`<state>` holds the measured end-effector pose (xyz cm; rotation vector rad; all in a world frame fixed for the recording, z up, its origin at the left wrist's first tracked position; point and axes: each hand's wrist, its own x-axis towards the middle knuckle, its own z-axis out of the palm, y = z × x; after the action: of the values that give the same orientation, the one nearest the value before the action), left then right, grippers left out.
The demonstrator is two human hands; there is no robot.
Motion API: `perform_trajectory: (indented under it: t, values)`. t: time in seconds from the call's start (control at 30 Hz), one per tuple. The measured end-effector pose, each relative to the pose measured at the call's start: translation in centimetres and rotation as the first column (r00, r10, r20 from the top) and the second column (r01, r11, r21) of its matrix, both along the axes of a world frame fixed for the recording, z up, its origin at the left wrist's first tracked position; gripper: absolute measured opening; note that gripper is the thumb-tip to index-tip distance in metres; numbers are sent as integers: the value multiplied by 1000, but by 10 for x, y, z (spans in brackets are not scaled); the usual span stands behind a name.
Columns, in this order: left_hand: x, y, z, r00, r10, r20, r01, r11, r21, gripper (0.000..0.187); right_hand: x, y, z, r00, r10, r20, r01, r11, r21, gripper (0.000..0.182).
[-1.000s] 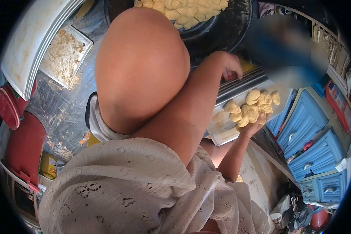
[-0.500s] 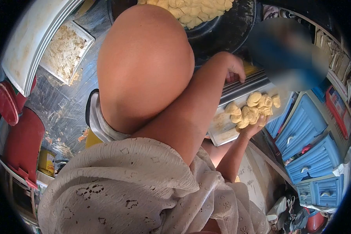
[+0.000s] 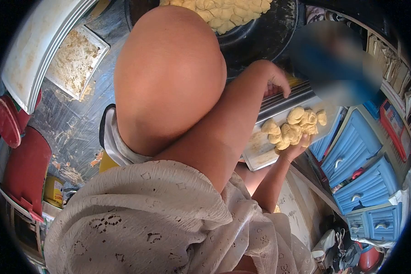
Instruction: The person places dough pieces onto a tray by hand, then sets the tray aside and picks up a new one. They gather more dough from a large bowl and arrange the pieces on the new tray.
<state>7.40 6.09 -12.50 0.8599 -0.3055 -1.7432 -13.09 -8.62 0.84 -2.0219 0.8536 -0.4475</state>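
Note:
A shallow metal tray (image 3: 262, 148) lies to the right of my bent knee. On it sits a cluster of yellow dough pieces (image 3: 291, 132), rounded and lumpy, pressed against one another. My right hand (image 3: 300, 147) is at the near right side of the cluster, its fingers closed around a dough piece and partly hidden by it. Above the tray's far rim my left hand (image 3: 276, 83) hangs from a bent wrist. Its fingers are loosely curled and apart, and I see nothing in them.
A large black basin (image 3: 278, 39) holding many yellow dough pieces (image 3: 233, 13) stands at the top. A crusted tray (image 3: 75, 61) lies on the floor at left. Blue drawers (image 3: 356, 141) line the right side, and a red chair (image 3: 27, 169) stands at lower left. A person, blurred, is at upper right.
A finger of my left hand reaches slightly farther out and down. My right hand and the dough cluster look almost the same; the view has shifted slightly.

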Motion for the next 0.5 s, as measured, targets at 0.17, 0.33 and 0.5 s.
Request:
perform_trajectory:
  t: [0.17, 0.33, 0.5]
  values:
    - [2, 1, 4, 999, -14, 29, 14, 1000, -1, 51, -2, -3, -1, 1000, -1, -5, 1, 1000, -6, 58]
    - [3, -1, 4, 999, -38, 15, 37, 998, 42, 55, -5, -5, 1, 997, -70, -13, 71, 993, 92, 66]
    - [3, 8, 14, 998, 3, 62, -3, 1000, 0, 55, 2, 3, 3, 998, -60, -30, 58, 996, -63, 68]
